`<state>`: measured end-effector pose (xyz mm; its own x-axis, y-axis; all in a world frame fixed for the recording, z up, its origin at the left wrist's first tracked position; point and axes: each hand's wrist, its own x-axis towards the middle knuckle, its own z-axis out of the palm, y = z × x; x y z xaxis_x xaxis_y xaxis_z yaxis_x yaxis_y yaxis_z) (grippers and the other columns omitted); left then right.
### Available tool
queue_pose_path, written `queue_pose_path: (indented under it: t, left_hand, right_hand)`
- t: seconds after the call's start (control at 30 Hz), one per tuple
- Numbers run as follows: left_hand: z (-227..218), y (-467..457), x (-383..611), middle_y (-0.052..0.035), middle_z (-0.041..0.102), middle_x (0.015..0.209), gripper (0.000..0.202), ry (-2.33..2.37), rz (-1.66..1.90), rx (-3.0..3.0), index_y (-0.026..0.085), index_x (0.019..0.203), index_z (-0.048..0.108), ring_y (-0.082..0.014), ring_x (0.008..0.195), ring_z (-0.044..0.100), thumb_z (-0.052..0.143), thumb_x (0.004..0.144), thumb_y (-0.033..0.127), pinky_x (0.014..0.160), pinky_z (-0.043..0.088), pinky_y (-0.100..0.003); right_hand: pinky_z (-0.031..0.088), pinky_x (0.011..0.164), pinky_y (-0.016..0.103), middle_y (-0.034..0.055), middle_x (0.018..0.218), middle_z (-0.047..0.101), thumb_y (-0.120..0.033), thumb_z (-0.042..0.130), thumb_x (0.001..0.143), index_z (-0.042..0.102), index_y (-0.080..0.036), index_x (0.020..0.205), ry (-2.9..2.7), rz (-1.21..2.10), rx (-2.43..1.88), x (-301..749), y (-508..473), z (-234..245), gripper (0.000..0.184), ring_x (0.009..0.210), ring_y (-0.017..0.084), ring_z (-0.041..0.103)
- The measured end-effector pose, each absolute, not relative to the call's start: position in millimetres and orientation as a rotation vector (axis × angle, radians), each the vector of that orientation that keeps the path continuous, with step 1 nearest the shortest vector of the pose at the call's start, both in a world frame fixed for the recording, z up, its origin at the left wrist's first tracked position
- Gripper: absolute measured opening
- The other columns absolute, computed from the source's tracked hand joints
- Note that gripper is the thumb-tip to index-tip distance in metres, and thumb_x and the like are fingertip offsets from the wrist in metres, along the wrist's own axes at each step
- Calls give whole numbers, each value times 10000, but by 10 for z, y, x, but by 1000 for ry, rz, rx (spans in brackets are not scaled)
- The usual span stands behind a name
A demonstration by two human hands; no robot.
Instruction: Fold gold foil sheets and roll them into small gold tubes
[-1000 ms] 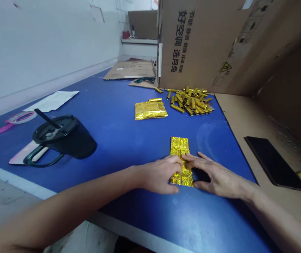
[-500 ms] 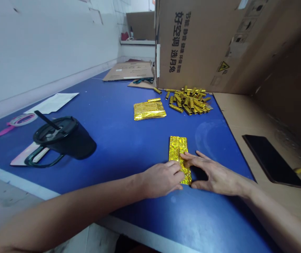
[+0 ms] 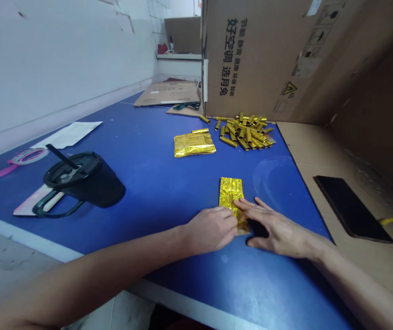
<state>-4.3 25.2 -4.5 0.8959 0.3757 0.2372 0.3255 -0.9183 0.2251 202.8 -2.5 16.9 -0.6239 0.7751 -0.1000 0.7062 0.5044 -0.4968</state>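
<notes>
A crinkled gold foil strip [image 3: 229, 195] lies lengthwise on the blue table [image 3: 155, 183], its lower end under my hands. My left hand [image 3: 212, 230] is bunched against its lower left side, fingertips on the foil. My right hand [image 3: 275, 227] comes from the right, fingers spread, with the fingertips resting on the foil's right side. Beyond them lie a flat gold foil stack [image 3: 194, 145] and a heap of several small gold foil tubes [image 3: 244, 133]. The foil's lower end is partly hidden by my fingers.
A black tumbler with a straw [image 3: 86, 181] stands left of my hands. A large cardboard box [image 3: 251, 59] stands behind the heap. A black phone [image 3: 349, 208] lies on a cardboard sheet [image 3: 302, 146] at right. The table's near edge runs below my forearms.
My left hand has drawn slightly back and up along the foil, and less of the foil's lower end shows. The whole view has shifted a little as my head moved.
</notes>
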Motion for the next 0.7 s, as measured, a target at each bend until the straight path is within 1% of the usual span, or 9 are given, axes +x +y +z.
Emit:
queue_pose_path:
  t: [0.1,0.17,0.27,0.3,0.33,0.4,0.5,0.6,0.7]
  left_hand:
    - [8,254,-29,-57,579,842,179,570,421,2795,130,812,533,-154,846,530,367,846,185,822,404,-270]
    - [44,258,-41,-58,583,859,180,586,395,2735,131,831,531,-165,860,531,399,851,251,820,403,-275]
    - [85,281,-92,-81,578,928,376,591,326,2652,119,948,507,-209,896,529,526,768,449,797,419,-301]
    - [92,291,-114,-90,570,962,456,580,305,2631,114,1004,488,-220,916,524,568,729,469,796,423,-308]
    - [96,301,-134,-97,561,994,497,569,289,2617,111,1054,465,-226,937,517,597,711,446,801,423,-310]
    - [92,314,-165,-100,544,1042,449,549,274,2601,115,1110,435,-218,977,501,591,735,307,825,413,-307]
    - [72,313,-183,-84,539,1061,332,551,307,2580,129,1111,448,-189,1008,481,463,779,128,856,397,-294]
    - [59,300,-178,-66,555,1038,322,593,366,2547,138,1103,478,-168,1000,480,385,801,80,861,393,-277]
    - [70,301,-167,-63,582,982,310,670,366,2530,130,1077,517,-171,941,507,375,806,84,836,408,-282]
  right_hand:
    - [119,1026,502,92,1362,337,-332,544,767,523,-217,1087,-2594,764,-1280,2014,-26,167,341,1267,217,232]
    - [124,1025,499,83,1336,384,-317,491,811,569,-222,996,-2577,776,-1274,2002,-21,166,222,1263,204,242]
    - [125,1028,489,75,1305,429,-322,436,847,605,-226,936,-2531,788,-1277,1987,-16,160,213,1251,199,272]
    - [127,1028,490,73,1299,438,-323,425,853,611,-229,938,-2508,787,-1279,1983,-17,157,225,1244,201,289]
    - [131,1026,492,72,1291,449,-324,418,857,616,-232,941,-2485,788,-1280,1979,-18,153,234,1235,204,308]
    - [143,1023,498,70,1268,476,-329,411,860,626,-234,924,-2439,790,-1283,1974,-21,144,244,1218,207,341]
    - [151,1025,495,66,1218,525,-345,410,858,639,-229,889,-2383,811,-1303,1967,-17,129,258,1199,209,373]
    - [162,1028,481,63,1158,570,-366,426,849,645,-227,901,-2309,862,-1320,1965,-2,112,264,1180,211,398]
    - [161,1028,484,57,1147,574,-359,437,844,638,-229,915,-2231,903,-1350,1967,12,107,250,1159,211,421]
